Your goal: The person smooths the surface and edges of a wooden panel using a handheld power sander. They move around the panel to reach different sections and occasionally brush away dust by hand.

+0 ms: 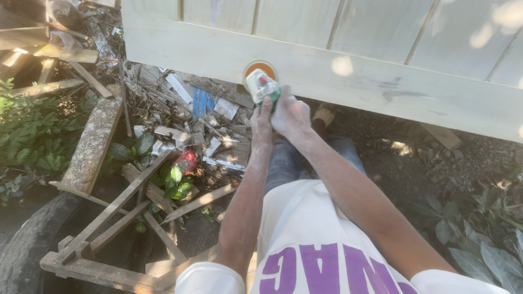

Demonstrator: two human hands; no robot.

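Both hands, left hand (262,117) and right hand (290,113), clamped on green-white power sander (261,87), orange disc (260,68) against pale wooden panel's rail (218,51). Step: sanding; next pass likely needs steady pressure.

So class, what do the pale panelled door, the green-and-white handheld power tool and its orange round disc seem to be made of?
Pale panelled door: apparently wood, bare or primed matt; plank seams and a cross rail show.
Green-and-white handheld power tool, held by both the left hand and right hand: probably moulded plastic, smooth.
Orange round disc: possibly an abrasive pad; unclear.
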